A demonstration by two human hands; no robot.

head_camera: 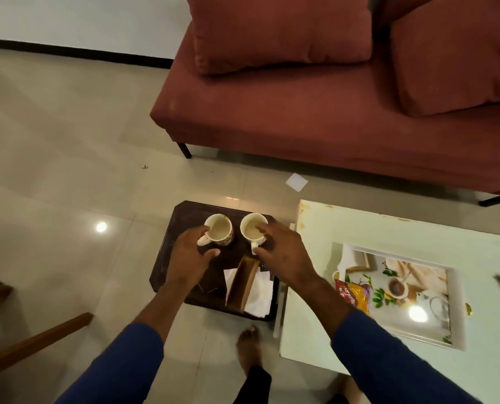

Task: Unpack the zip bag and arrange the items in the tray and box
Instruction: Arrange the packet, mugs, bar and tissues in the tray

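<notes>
Dark tray (167, 258) — each hand (189, 252) grips a cup (219, 230).

— What do you see of the arms?

— I see both reaching forward and down, in blue sleeves pushed up so the forearms are bare. The left hand (189, 252) has its back to the camera, with curled fingers and the thumb sticking out to the right.

— And the right one?

— The right hand (283, 252) is also back up; its forefinger points forward and the thumb is bent under. One bare foot (250, 349) stands between the arms.
</notes>
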